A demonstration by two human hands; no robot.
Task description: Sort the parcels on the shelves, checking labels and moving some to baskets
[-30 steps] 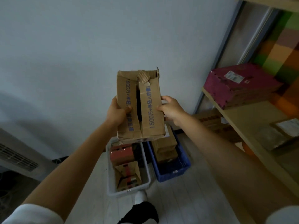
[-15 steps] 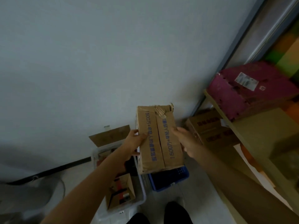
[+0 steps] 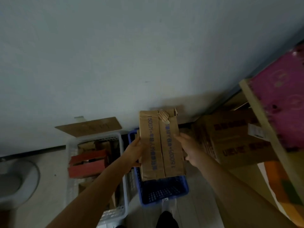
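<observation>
Gripping opposite edges, left hand (image 3: 134, 152) and right hand (image 3: 189, 149) hold a cardboard parcel (image 3: 162, 145). Blue basket (image 3: 164, 193) lies beneath (white basket (image 3: 92, 137) beside it).

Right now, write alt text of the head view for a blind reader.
A left hand and a right hand hold a cardboard box with blue print over a blue basket on the floor. A white basket of parcels stands to its left; a shelf with a pink box is at right.
</observation>
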